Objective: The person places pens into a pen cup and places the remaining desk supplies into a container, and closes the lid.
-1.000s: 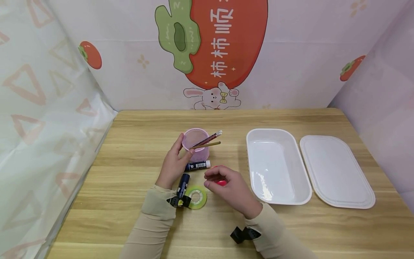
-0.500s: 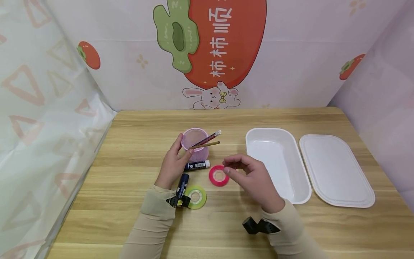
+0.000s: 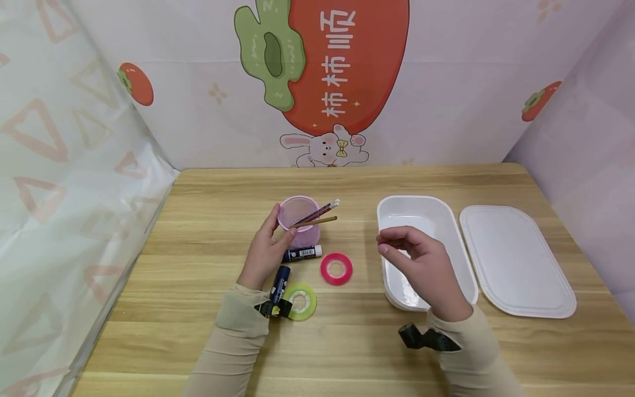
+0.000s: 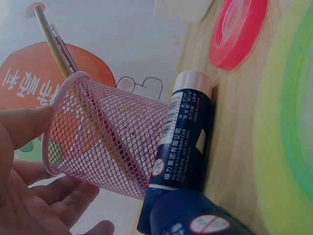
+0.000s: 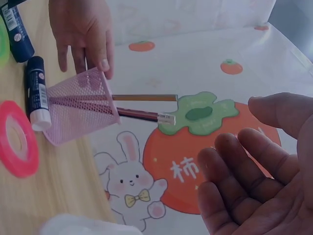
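My left hand holds a pink mesh pen cup by its side and rim, with the thumb at the near rim. Inside the cup lean a tan pencil and dark red pencils with pale ends. One navy glue stick lies right by the cup's base; another glue stick lies beside the left wrist. My right hand hovers over the white box, fingers loosely curved, holding nothing. A red tape roll and a green tape roll lie between the hands.
To the right of the box lies its flat white lid. Everything rests on a wood-grain table, with a printed cloth backdrop behind it and cloth at both sides.
My right hand has moved right, from above the red tape roll to over the white box, uncovering the roll. The left hand and pen cup have stayed in place.
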The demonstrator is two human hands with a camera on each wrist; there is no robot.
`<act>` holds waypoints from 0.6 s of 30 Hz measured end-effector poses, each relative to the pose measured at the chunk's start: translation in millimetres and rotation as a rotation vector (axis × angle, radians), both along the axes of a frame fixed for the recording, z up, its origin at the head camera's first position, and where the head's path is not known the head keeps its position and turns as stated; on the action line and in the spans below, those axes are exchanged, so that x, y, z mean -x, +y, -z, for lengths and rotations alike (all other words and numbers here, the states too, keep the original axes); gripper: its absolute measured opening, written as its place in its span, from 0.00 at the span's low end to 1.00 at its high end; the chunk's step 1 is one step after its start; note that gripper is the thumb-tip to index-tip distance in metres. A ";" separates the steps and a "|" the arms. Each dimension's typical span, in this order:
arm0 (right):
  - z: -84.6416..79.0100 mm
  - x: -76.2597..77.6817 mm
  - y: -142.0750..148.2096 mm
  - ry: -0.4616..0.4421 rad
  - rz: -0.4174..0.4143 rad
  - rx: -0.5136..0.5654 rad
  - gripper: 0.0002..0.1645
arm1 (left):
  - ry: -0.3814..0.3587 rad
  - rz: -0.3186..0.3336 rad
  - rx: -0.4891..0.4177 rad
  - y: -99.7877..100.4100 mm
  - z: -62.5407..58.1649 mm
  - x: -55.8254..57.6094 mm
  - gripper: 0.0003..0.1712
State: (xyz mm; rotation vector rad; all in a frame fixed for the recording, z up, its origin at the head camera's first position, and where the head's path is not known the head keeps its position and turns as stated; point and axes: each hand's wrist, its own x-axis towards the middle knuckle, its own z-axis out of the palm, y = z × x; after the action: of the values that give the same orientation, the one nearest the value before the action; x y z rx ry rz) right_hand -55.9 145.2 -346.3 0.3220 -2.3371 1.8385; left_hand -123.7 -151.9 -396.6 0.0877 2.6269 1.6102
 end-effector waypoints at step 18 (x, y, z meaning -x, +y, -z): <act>-3.5 10.3 44.0 -0.035 0.101 0.095 0.16 | -0.008 -0.003 0.008 -0.7 1.2 0.7 0.44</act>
State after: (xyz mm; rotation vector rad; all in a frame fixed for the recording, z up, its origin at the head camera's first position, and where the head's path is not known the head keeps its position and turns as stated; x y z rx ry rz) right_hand -66.2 189.1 -342.9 0.1585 -2.2349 1.9135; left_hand -124.3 -152.6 -397.9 0.0772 2.6283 1.5974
